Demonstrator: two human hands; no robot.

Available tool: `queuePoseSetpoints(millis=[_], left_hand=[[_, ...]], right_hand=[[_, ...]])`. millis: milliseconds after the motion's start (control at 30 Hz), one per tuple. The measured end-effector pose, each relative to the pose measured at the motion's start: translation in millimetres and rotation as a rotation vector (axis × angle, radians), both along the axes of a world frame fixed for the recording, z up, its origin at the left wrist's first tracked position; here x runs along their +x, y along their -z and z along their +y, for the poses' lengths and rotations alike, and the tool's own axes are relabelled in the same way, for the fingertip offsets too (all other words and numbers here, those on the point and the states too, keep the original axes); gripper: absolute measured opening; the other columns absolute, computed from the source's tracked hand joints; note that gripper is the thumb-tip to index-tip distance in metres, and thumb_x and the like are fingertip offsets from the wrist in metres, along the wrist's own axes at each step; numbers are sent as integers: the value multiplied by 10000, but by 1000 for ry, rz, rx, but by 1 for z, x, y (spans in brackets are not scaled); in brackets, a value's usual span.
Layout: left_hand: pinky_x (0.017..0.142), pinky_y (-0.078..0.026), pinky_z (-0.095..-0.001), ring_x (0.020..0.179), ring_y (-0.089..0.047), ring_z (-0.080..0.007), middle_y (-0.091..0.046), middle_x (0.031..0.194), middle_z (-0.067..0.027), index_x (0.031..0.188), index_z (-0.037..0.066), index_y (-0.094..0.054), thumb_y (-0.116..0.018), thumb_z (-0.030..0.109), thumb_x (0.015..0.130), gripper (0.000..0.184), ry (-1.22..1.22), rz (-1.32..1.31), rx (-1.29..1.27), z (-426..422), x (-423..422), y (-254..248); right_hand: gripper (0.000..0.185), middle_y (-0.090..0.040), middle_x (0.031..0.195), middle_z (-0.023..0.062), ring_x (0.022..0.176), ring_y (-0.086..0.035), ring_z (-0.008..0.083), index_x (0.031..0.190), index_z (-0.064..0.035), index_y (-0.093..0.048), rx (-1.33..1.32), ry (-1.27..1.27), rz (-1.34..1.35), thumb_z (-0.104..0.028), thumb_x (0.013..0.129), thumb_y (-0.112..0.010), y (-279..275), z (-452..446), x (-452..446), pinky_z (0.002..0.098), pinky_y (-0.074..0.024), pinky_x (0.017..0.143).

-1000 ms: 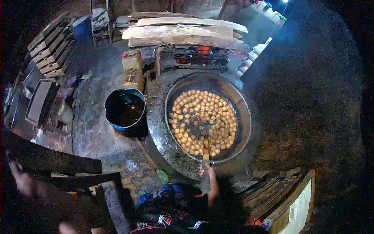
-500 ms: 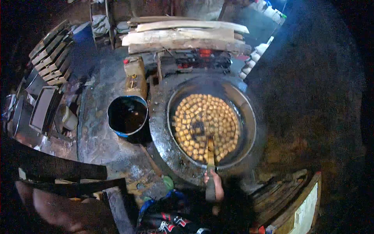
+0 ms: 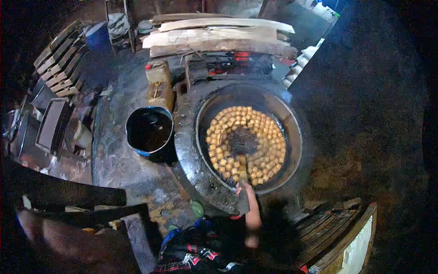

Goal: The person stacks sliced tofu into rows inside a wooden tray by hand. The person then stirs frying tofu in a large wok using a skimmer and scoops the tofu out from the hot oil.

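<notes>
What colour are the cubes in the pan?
Golden brown; the head view shows it best, with the cubes ringing the pan's dark middle.

Dressed in black garment (image 3: 182,249), printed across front with jagged white shapes (image 3: 209,254) edged or filled in red. Bright blue patch (image 3: 169,238) showing along one side. Tiny red spot (image 3: 236,217) near right forearm (image 3: 253,219). Bare at forearm and right hand (image 3: 244,188). Too dark for seams.
</notes>
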State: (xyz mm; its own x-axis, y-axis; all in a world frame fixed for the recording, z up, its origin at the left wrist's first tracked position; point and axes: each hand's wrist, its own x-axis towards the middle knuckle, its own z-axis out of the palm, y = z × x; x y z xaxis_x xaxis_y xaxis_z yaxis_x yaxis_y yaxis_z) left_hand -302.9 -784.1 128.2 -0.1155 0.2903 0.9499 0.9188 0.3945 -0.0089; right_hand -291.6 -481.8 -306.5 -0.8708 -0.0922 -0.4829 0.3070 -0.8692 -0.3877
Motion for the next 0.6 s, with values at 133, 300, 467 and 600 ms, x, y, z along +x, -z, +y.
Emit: queuePoseSetpoints(millis=[133, 300, 467, 600], left_hand=[[1019, -227, -463, 1182, -357, -378, -443, 1201, -169, 1163, 52, -369, -731, 97, 658, 624, -81, -50, 95, -14, -17, 7], [1018, -242, -417, 1189, -369, -315, -463, 1190, -143, 1158, 25, -408, -749, 66, 622, 637, -575, -511, 100, -65, -54, 128], [943, -317, -398, 1054, -453, -347, -513, 1073, -180, 1100, -5, -481, -719, 128, 661, 517, -916, -916, -40, -157, 1, 307], [817, -407, -393, 918, -513, -346, -539, 998, -191, 1035, -24, -516, -736, 197, 634, 508, -1034, -1235, -84, -224, 137, 440]], right_hand=[[263, -492, 569, 19, 425, -470, 103, 818, -47, -486, 158, -28, -269, -305, 861, -514, 32, 21, -37, 192, -386, 366], [335, -539, 598, 29, 463, -516, 140, 810, -31, -530, -73, 116, -363, -365, 820, -519, 35, 46, -107, 258, -416, 399], [153, -534, 614, 57, 475, -472, 138, 824, -3, -500, 219, -213, -88, -152, 791, -507, 115, 74, -128, 255, -428, 452], [79, -480, 557, 22, 459, -473, 108, 754, -31, -470, 319, -148, -102, -69, 767, -538, 80, 41, -92, 215, -418, 438]])
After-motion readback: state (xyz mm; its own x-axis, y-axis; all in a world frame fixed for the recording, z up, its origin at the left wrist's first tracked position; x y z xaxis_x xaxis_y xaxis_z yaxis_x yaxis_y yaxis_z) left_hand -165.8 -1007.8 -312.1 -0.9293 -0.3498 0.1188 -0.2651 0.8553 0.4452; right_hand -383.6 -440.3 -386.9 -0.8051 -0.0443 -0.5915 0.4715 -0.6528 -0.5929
